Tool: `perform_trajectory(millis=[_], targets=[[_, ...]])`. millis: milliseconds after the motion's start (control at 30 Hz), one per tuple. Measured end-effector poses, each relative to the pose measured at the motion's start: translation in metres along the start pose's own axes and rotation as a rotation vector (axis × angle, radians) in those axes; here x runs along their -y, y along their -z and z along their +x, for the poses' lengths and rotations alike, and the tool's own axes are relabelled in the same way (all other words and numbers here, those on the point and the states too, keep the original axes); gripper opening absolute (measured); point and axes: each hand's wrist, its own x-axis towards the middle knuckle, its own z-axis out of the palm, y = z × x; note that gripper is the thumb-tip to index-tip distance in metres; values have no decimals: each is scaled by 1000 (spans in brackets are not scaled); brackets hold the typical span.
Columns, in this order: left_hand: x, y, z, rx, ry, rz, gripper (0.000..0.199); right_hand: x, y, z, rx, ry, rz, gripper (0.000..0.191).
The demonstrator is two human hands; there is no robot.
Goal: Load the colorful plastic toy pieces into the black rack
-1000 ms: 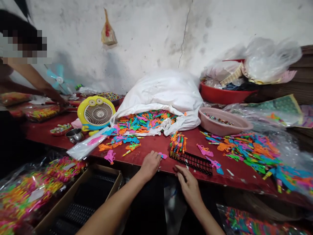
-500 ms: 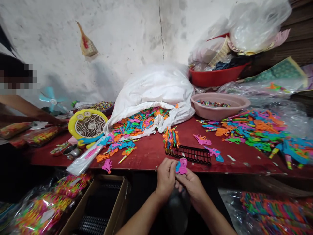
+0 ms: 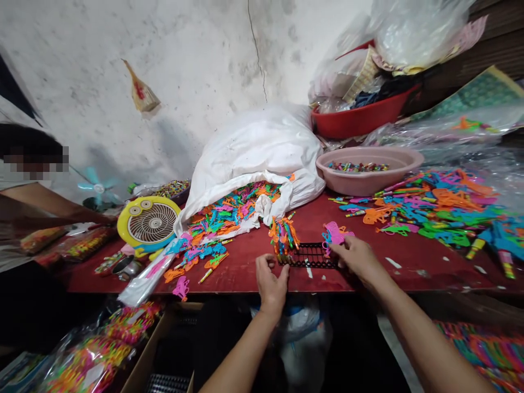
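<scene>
Right hand (image 3: 356, 261): fingers (image 3: 343, 245) clamped on a pink plastic piece (image 3: 336, 233), held just above the far right end of a black plastic slotted rack (image 3: 309, 255). Left hand (image 3: 271, 284): fingers (image 3: 283, 272) curled and apart, nothing visible in them, just beside the rack's left end. Bundle of multicolored plastic pieces (image 3: 283, 237) stands upright in the rack's left end, between the hands.

Containers: white sack (image 3: 249, 147) lies on the red desk (image 3: 413, 267), mouth open toward the near side, colored plastic pieces (image 3: 225, 210) spilling out. Pink basin (image 3: 368, 164) at far right holds small multicolored sticks (image 3: 357, 167). Red basin (image 3: 356, 123) behind it, stuffed with plastic bags and cloth. Cardboard box (image 3: 158, 333) below the desk's near edge, left, with a black rack (image 3: 164, 383) inside. Clear bags of bundled colored pieces (image 3: 88, 363) beside it.

Loose pile of pieces (image 3: 434, 210) on the desk, right. Yellow desk fan (image 3: 149, 224) far left. Co-worker's hand (image 3: 104, 218) at the left end of the desk, well apart.
</scene>
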Motion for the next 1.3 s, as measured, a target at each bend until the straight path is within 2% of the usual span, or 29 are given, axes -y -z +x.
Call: perform_trajectory(millis=[67, 133, 167, 233, 300, 433, 567, 667, 867, 1067, 1233, 1300], targets=[[3, 0, 7, 68, -22, 19, 49, -1, 0, 6, -224, 127, -129, 34], [2, 1, 14, 157, -17, 51, 54, -1, -9, -3, -367, 269, -147, 38], [1, 2, 17, 191, -11, 83, 49, -1, -17, -12, -352, 329, -118, 34], [-1, 3, 22, 237, -18, 165, 33, 0, -38, -33, -192, 391, -32, 25], [-2, 5, 24, 272, -62, 237, 22, 3, -59, -50, -39, 419, 9, 24], [2, 9, 31, 343, -129, 284, 19, 10, -86, -57, 42, 470, 0, 31], [8, 11, 41, 462, -135, 238, 16, 13, -87, -45, 118, 452, 3, 30], [9, 13, 45, 493, -106, 210, 14, 15, -81, -36, 200, 445, 77, 26], [3, 14, 46, 501, -85, 273, 15, 26, -66, -24, 489, 293, 231, 25], [4, 12, 44, 491, -75, 321, 19, 22, -67, -27, 440, 284, 340, 30], [5, 12, 44, 499, -89, 305, 25, 15, -73, -32, 276, 450, 249, 29], [4, 12, 44, 507, -84, 313, 25, 13, -75, -33, 274, 398, 289, 31]])
